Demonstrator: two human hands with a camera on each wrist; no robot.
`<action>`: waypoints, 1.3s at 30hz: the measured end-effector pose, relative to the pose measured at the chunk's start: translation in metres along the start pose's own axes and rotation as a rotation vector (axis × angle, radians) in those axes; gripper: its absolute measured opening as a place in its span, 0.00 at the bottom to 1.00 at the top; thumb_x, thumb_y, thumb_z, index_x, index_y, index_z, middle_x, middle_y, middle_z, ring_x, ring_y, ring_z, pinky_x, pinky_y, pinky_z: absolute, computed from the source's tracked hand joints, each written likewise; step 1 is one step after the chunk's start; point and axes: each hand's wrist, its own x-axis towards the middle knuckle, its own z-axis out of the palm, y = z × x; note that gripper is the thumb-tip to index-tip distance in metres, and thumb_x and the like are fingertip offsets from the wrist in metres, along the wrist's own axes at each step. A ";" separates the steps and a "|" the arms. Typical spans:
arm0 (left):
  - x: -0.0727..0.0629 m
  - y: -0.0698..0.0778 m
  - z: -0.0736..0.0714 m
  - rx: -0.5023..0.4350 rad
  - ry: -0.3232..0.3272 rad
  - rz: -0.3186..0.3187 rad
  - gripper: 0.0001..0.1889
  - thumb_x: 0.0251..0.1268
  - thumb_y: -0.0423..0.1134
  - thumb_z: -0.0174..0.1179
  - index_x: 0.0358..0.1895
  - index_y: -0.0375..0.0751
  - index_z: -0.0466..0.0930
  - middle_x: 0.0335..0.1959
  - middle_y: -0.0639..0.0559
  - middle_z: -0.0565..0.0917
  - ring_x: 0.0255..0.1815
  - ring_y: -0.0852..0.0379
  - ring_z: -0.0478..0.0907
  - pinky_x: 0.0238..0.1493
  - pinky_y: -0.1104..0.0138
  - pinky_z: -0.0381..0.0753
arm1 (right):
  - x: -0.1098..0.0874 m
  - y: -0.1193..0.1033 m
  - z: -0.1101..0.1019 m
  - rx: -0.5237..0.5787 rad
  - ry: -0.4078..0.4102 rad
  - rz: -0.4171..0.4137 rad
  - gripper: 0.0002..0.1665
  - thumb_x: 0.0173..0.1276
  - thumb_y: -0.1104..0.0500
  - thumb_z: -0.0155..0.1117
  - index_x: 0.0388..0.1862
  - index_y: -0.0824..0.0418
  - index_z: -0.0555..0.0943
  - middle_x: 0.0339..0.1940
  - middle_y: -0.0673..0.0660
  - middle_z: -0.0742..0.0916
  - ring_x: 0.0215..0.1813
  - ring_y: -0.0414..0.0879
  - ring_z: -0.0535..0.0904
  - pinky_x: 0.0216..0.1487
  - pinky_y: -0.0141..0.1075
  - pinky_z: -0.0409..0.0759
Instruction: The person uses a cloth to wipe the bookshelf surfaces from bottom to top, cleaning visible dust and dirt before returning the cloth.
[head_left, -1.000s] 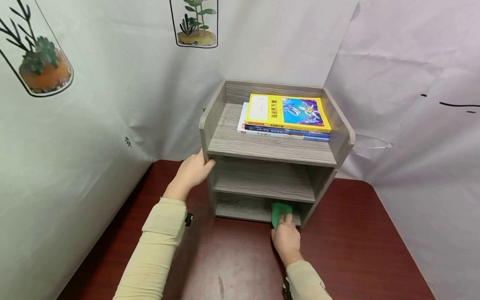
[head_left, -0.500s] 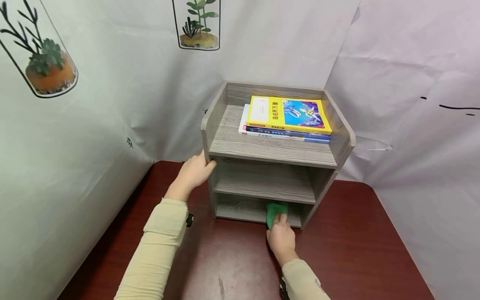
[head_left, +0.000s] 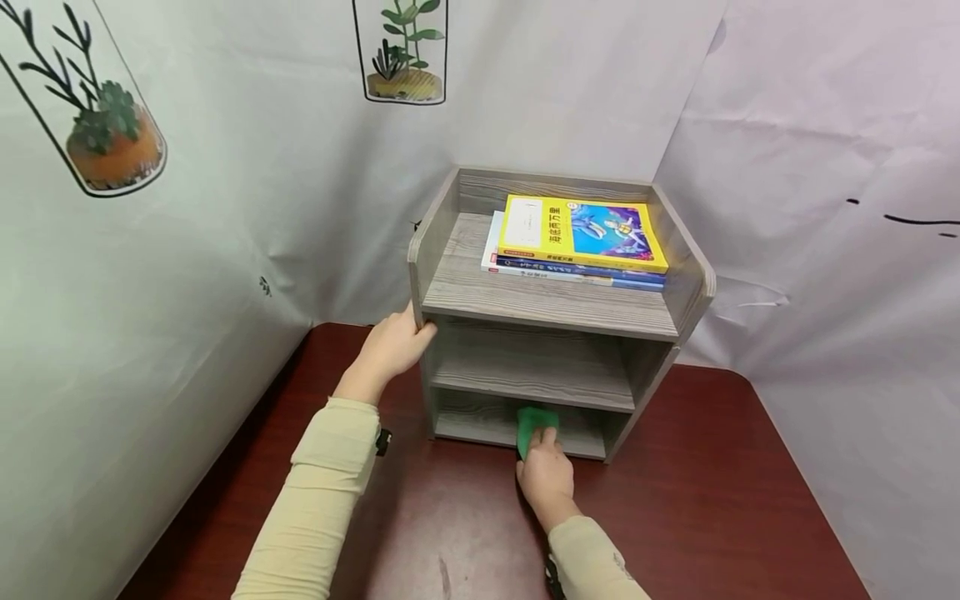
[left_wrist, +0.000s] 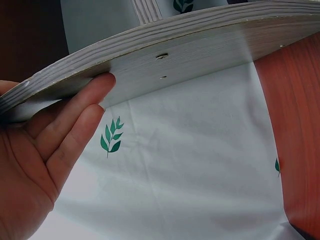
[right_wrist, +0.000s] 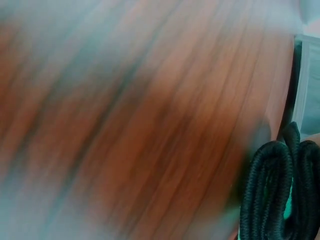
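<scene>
A small grey wood-grain shelf unit [head_left: 551, 315] stands on the dark red table. My left hand [head_left: 393, 340] holds its left side panel [left_wrist: 200, 45], thumb at the front edge. In the left wrist view the fingers [left_wrist: 75, 127] lie along the panel's outer face. Down at the bottom shelf [head_left: 480, 425], my right hand [head_left: 547, 477] grips a green cloth [head_left: 534, 423] against the board near its front edge. Part of the cloth is under the fingers. The right wrist view shows mostly blurred table top and a dark ribbed band [right_wrist: 270, 195], with the hand largely hidden.
Several stacked books [head_left: 581, 233], a yellow one uppermost, lie on the unit's top tier. The middle shelf [head_left: 532, 358] sits close above the right hand. White sheeting [head_left: 300, 167] with printed plants encloses the red table [head_left: 712, 483] at the back and sides.
My right hand has slid the green cloth leftward along the bottom shelf, from near the right side toward the middle. The left hand keeps its hold on the side panel. The head view shifts slightly.
</scene>
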 end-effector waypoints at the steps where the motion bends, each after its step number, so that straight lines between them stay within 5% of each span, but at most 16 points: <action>1: 0.000 0.000 0.000 0.000 -0.001 -0.001 0.30 0.67 0.47 0.42 0.69 0.41 0.53 0.12 0.51 0.65 0.12 0.54 0.61 0.17 0.62 0.61 | 0.000 -0.001 0.000 -0.004 -0.007 -0.002 0.36 0.53 0.52 0.71 0.57 0.72 0.73 0.49 0.67 0.71 0.34 0.54 0.75 0.25 0.43 0.76; 14: 0.000 -0.001 -0.001 0.023 0.004 -0.001 0.30 0.65 0.48 0.42 0.69 0.42 0.53 0.15 0.48 0.69 0.19 0.50 0.69 0.22 0.59 0.64 | 0.004 -0.019 0.002 -0.010 0.004 -0.038 0.36 0.52 0.53 0.71 0.55 0.72 0.74 0.46 0.66 0.72 0.34 0.54 0.75 0.25 0.42 0.77; 39: 0.000 0.001 0.000 0.029 0.016 -0.010 0.33 0.64 0.48 0.43 0.71 0.43 0.51 0.16 0.49 0.68 0.18 0.50 0.67 0.22 0.59 0.64 | 0.008 -0.046 0.006 -0.022 0.016 -0.098 0.35 0.50 0.53 0.71 0.52 0.73 0.74 0.42 0.64 0.72 0.29 0.52 0.73 0.24 0.40 0.76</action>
